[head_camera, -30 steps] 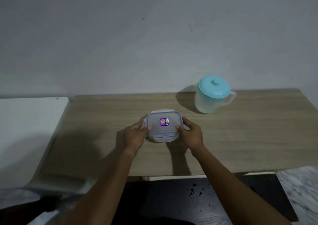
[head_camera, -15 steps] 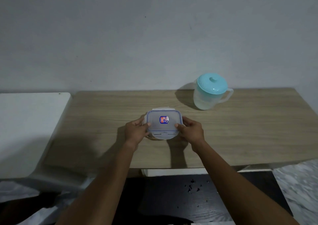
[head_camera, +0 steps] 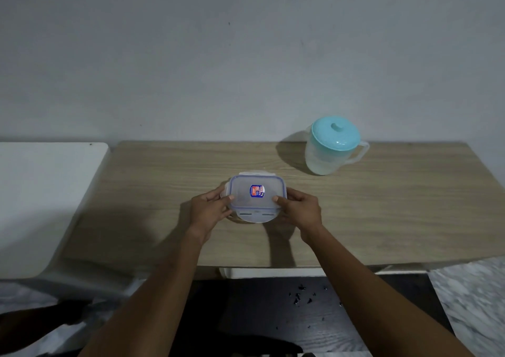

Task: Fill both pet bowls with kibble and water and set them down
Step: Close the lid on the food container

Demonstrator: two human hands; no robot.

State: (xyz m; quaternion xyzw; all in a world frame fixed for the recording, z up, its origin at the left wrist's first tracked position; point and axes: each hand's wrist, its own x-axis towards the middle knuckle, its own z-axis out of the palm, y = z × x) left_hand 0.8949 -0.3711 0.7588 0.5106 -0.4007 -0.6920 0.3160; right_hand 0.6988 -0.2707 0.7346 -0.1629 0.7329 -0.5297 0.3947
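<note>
One label only: small oval sticker (head_camera: 257,191), red and blue with white patch at right, on middle of clear lid (head_camera: 255,196) of plastic box. Print on sticker too small and blurred to read; no brand, word or number made out. No readable text on jug (head_camera: 332,149), table (head_camera: 396,206) or wall.

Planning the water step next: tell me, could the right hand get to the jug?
Probably yes: the table between the right hand and jug is bare, but the hand must first release the container.
</note>
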